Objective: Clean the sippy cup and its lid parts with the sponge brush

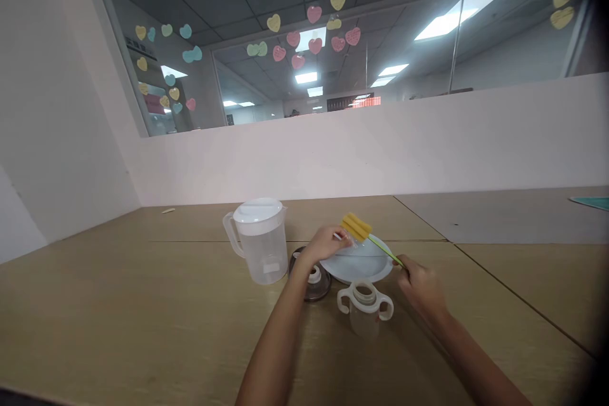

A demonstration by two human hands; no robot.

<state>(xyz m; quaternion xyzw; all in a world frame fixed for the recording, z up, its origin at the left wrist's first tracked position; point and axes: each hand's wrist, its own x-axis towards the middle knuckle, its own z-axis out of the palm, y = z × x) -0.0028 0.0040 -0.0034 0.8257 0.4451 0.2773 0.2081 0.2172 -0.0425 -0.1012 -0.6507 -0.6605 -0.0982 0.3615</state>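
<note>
My right hand (pixel 419 284) is closed round the thin green handle of a sponge bottle brush (pixel 356 227), whose yellow head points up and left above a white basin (pixel 380 273). Over the basin's left side, my left hand (pixel 328 243) pinches a small clear piece (pixel 350 241) just below the sponge; its exact kind is too small to tell. A clear baby bottle (pixel 365 317) with two white handles stands upright and uncapped in front of the basin. Partly behind my left forearm lies a dark round dish (pixel 318 292) with a white ring (pixel 314 275) in it.
A translucent lidded pitcher (pixel 264 247) stands left of the dark dish, its handle facing left. A small flat strip (pixel 168 210) lies at the back left of the wooden table (pixel 143 304). A teal item (pixel 590 202) is at the far right. Behind rises a white wall (pixel 333 158) below a window.
</note>
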